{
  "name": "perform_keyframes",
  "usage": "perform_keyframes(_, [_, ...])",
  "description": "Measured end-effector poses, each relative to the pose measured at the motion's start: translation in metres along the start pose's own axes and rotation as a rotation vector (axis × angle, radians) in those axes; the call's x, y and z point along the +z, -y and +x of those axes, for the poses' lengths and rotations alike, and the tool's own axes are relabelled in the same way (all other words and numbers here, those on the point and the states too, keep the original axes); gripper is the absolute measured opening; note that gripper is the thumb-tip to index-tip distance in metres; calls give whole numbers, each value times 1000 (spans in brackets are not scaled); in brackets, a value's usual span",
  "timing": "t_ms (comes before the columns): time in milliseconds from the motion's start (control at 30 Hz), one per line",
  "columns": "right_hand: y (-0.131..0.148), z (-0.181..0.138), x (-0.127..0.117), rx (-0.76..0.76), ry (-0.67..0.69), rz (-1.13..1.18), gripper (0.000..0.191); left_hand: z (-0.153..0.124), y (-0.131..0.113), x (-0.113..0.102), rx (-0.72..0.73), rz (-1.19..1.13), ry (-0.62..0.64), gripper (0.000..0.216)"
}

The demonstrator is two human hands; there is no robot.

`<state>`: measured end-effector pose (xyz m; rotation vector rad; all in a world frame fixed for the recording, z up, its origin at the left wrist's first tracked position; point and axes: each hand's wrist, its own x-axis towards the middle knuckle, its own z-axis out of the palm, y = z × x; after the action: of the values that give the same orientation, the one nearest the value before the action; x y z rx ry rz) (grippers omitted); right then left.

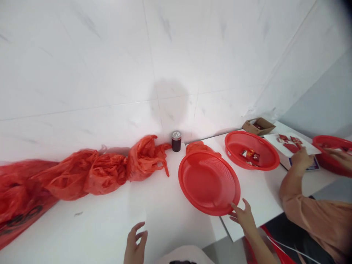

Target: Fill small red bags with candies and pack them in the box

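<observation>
A red plastic basin with perforated sides point(209, 181) sits on the white table in front of me, with nothing visible inside. My right hand point(244, 217) is at its lower right rim, fingers spread, the fingertips at or just touching the edge; I see no grip round it. Over the table's near side, my left hand point(135, 242) hovers with curved, parted fingers and holds nothing. Behind the basin lies a crumpled red plastic bag point(200, 147). A dark can with a silver top point(176, 141) stands by the wall.
Several red plastic bags point(107, 174) line the wall at left. Another red basin point(251, 150) holds small packets. A co-worker's hand point(301, 159) is at a white board point(310, 148) with red packets. Beyond are a cardboard box point(266, 126) and a third basin point(324, 161).
</observation>
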<state>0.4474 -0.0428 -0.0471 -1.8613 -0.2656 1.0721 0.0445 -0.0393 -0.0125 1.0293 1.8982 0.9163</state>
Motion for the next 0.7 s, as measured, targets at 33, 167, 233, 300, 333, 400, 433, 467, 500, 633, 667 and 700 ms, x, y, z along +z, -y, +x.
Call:
perform_keyframes(33, [5,4,-4,11,2,12,112,-1,-4,7,-4,1,17,55])
perform_keyframes(167, [14,26,-41,21,48,-82,84,-2,-10,25,-28,35,94,59])
perform_keyframes(233, [12,39,-63,8,61,-171,77,1,-13,31,-53,70,177,60])
perform_keyframes(300, [12,53,-80,-44,17,-314,76,5,-20,39,-72,113,279,59])
perform_keyframes(333, [15,60,-84,-109,-37,-401,76,6,-25,44,-71,133,322,57])
perform_keyframes(400, [32,75,-79,-310,-152,-571,70,8,-38,55,-47,162,376,52])
perform_keyframes(433, [46,83,-71,-425,-180,-638,63,7,-45,61,-27,171,395,49])
perform_keyframes(467, [63,91,-58,-537,-179,-692,56,6,-52,66,-11,177,418,46])
perform_keyframes(500, [83,101,-43,-628,-144,-733,47,5,-58,71,2,181,439,44])
perform_keyframes(633, [161,152,35,-826,35,-910,34,2,-72,88,-3,193,509,38])
perform_keyframes(667, [175,166,52,-822,72,-935,30,3,-72,91,-8,198,520,38])
perform_keyframes(700, [187,180,67,-809,101,-963,25,3,-72,95,-9,202,527,37])
